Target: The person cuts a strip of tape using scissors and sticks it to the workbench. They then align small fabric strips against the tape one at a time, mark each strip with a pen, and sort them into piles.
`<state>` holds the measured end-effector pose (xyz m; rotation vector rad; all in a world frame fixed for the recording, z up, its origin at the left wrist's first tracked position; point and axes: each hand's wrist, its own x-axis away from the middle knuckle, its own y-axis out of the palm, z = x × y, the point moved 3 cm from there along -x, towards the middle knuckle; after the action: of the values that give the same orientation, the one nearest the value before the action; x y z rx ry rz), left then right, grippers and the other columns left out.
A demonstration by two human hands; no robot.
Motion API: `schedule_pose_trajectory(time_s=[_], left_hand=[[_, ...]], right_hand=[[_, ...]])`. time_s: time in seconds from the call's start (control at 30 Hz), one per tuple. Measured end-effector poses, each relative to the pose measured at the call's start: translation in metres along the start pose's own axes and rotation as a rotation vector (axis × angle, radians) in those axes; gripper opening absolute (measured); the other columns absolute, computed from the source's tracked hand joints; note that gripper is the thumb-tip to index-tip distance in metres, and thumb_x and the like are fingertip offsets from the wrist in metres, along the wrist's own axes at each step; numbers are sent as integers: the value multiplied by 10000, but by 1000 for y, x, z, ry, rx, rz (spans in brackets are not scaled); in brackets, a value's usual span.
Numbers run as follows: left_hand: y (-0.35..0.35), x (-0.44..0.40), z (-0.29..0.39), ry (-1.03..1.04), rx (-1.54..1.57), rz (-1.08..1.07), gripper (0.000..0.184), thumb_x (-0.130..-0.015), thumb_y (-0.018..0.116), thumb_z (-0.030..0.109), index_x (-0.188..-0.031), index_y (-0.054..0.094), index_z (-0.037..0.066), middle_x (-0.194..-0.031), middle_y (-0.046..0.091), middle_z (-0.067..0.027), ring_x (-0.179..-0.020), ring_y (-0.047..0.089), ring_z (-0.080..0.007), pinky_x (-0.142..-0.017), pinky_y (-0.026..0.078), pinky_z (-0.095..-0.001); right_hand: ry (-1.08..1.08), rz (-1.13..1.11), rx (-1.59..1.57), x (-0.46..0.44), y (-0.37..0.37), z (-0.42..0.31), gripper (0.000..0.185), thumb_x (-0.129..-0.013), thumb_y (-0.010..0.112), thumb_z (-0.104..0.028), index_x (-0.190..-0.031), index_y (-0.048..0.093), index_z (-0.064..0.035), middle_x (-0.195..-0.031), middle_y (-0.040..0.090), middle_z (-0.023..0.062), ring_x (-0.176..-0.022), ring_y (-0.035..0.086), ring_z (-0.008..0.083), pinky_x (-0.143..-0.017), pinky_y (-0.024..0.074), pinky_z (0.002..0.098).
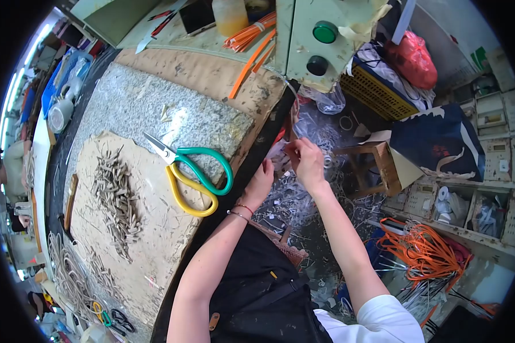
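Scissors (180, 157), tips toward ten, lie at nine o'clock from the nearer left hand (260, 184); its grip's opening and hold I can't tell.

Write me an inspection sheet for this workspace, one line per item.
Surface: stone slab and stained brown sheet on the bench.
Job's things: scissors with green and yellow handles, lying across slab and sheet; a heap of small grey-brown pieces on the sheet.
Clutter: pale scraps strewn over the floor; orange strips bunched at right.
Hands: left hand and right hand close together past the bench edge; anything held is unclear.
Cables: pale cords coiled at lower left; whether any is a cable, cannot tell.
Surroundings: green box with two buttons; yellow crate.
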<state>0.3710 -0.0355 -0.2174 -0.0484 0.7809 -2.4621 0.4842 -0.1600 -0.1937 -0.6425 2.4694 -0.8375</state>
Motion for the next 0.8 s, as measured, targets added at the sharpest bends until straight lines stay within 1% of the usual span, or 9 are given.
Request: schedule_pose_trajectory(time_s=[0.03,0.17,0.27,0.33,0.4,0.5,0.57,0.73,0.8], left_hand=[[1,1,2,5,-5,-13,153,-994,587,128,-927,529,4,-747,545,-86,-685,567,-189,-650,483,-353],[4,1,-2,87,-41,61,144,-990,588,123,-932,534,4,-743,555,-96,-677,576,-200,-645,483,-355],[10,3,0,39,-4,-16,149,-985,591,122,-920,522,8,-731,556,-112,-683,597,-208,-643,485,-365],[15,5,9,34,-39,9,159,-970,579,141,-1012,587,-12,-875,628,-204,-818,640,-354,-717,514,-438],[9,4,12,-131,9,-120,216,-958,577,152,-1080,596,-25,-936,663,-252,-877,655,-438,-737,527,-478],[0,-3,13,-14,11,-27,221,-973,551,140,-1133,574,-9,-913,662,-248,-857,656,-438,-723,528,-475],[-3,-9,26,148,-57,-15,263,-960,510,61,-1214,549,0,-1093,638,-252,-1026,636,-417,-850,513,-459],[5,-26,23,72,176,-340,492,-930,438,-53,-1418,442,0,-1374,529,-241,-1299,514,-388,-1059,430,-439],[14,-22,-9,204,-88,-164,498,-936,437,-43,-1430,447,19,-1382,522,-245,-1313,499,-393,-1081,419,-436]], right_hand=[[-66,3,96,-1,12,5,173,-750,790,-100,-902,721,-54,-861,600,115,-835,627,315,-737,501,431],[-85,49,269,-3,-3,-12,151,-756,779,-155,-883,744,-80,-901,596,103,-860,610,304,-739,499,426],[-54,-185,551,2,-1,-11,171,-754,759,-209,-882,759,-96,-1042,571,113,-1000,559,301,-825,465,435],[25,-333,657,2,7,-8,220,-752,759,-246,-910,754,-92,-1098,551,130,-1075,530,305,-886,442,436],[64,-194,444,-2,15,-3,229,-740,744,-215,-923,743,-76,-1109,540,145,-1079,529,320,-870,442,441],[37,-47,129,2,33,10,239,-735,753,-175,-949,728,-72,-1094,542,149,-1072,535,341,-868,467,449],[-7,31,-62,6,44,17,233,-737,755,-154,-953,724,-73,-1079,544,146,-1057,542,348,-870,482,458],[-44,-48,60,-2,41,4,199,-734,749,-125,-926,720,-83,-1055,559,122,-1005,576,325,-815,520,435],[-57,-48,96,-3,42,10,202,-759,761,-115,-933,681,-51,-1039,552,114,-980,603,312,-789,525,423]])
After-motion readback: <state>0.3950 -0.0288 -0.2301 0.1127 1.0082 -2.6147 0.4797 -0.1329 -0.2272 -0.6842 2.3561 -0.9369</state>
